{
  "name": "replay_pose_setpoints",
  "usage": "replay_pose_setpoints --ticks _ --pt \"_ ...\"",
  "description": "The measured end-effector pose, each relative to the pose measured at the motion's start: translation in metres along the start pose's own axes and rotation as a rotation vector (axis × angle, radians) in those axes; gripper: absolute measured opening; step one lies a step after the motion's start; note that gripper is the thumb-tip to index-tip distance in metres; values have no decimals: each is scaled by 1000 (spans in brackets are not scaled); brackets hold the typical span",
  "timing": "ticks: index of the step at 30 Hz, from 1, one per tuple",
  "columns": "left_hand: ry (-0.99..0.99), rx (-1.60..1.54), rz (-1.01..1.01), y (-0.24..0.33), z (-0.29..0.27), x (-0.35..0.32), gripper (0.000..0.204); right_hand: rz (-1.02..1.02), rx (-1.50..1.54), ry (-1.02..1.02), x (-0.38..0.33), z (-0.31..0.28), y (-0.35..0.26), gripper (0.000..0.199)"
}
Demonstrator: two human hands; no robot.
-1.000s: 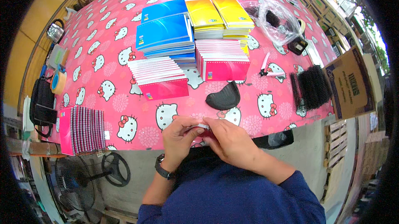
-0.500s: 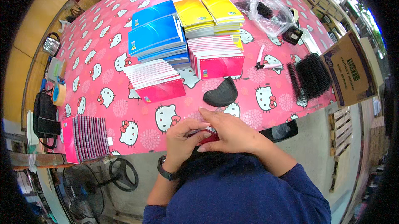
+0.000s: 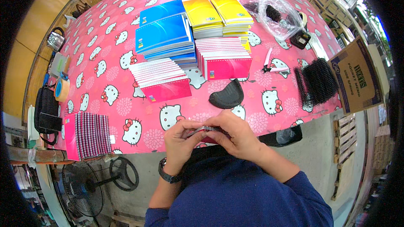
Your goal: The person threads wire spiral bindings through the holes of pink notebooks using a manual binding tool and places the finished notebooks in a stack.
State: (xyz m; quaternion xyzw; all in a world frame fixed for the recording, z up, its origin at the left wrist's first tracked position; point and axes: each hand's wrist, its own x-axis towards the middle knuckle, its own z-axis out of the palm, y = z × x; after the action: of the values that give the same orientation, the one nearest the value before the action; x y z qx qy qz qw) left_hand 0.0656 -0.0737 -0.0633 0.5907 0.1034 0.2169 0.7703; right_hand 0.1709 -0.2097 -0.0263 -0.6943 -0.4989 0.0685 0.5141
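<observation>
Close to my body at the table's front edge, both hands hold one small pink notebook [image 3: 208,138], its coil-bound edge turned up. My left hand [image 3: 180,139] pinches its left end between thumb and fingers. My right hand [image 3: 236,137] grips the other end, with the thumb against the near side; the fingers hide most of the cover. Just beyond lies a black half-round pad [image 3: 227,94]. Farther back stand a left pink notebook stack [image 3: 166,91] and a right pink notebook stack [image 3: 230,68]. Coil-bound pink notebooks [image 3: 89,135] stand in a row at the left corner.
Blue notebooks [image 3: 162,33] and yellow notebooks [image 3: 202,12] are stacked behind. To the right lie pink-handled cutters [image 3: 275,68], black wire coils [image 3: 317,81], a clear plastic bag [image 3: 280,16] and a cardboard box [image 3: 357,77]. A tape roll [image 3: 62,90] sits left; a fan [image 3: 84,189] stands below.
My right hand has drawn back from over the notebook, its fingers now curled at the right end. The notebook's coiled edge shows more. The view has shifted slightly.
</observation>
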Motion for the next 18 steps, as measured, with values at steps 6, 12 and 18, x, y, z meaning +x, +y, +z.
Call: replay_pose_setpoints --ticks 6,12,18 --pt "-9 128 50 10 3 -6 17 -11 -7 -56 3 -3 -5 22" --pt "-21 327 60 16 -12 -26 20 -111 -72 -167 6 6 -14 18" --pt "168 172 21 35 -40 -49 40 -167 -84 -258 11 46 -33 14"
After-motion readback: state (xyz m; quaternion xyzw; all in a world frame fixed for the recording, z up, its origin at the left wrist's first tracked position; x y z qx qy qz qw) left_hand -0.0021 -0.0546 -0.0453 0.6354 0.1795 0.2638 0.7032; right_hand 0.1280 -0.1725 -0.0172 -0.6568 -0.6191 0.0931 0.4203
